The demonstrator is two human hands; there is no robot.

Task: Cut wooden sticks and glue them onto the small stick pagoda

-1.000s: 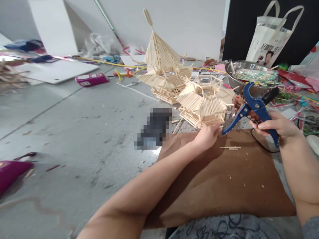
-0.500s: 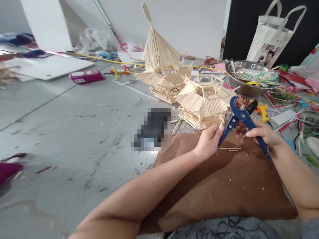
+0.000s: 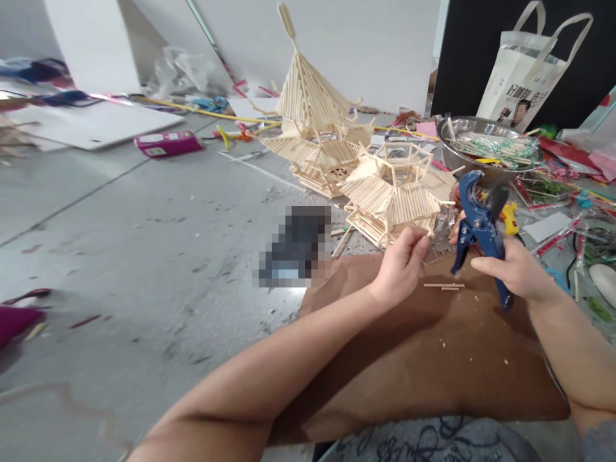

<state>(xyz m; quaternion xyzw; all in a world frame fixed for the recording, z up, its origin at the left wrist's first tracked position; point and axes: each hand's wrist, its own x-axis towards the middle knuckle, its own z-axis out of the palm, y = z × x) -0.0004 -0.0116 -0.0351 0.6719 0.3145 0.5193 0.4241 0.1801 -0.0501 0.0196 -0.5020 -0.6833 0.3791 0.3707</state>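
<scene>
My right hand (image 3: 517, 266) grips a blue pipe cutter (image 3: 484, 224) by its handle, with the curved jaw pointing up and away from me. To its left, my left hand (image 3: 402, 263) is closed in a pinch; a tiny pale bit shows at the fingertips, too small to name. The two hands are apart, above a brown board (image 3: 409, 359) over my lap. Two thin wooden sticks (image 3: 445, 285) and some crumbs lie on it. Just beyond my left hand stands a stick-built model pavilion tier (image 3: 409, 205).
A taller stick pagoda with a pointed roof (image 3: 315, 96) stands behind. At the right are a metal bowl (image 3: 481, 173) of packaged sticks, a yellow glue gun (image 3: 511, 218) and a white bag (image 3: 524, 77). A pixelated dark object (image 3: 301, 244) lies left of the board.
The pipe cutter has come away from my left hand, moving right and turning more upright in my right hand. My left hand has stayed nearly in place, still pinched.
</scene>
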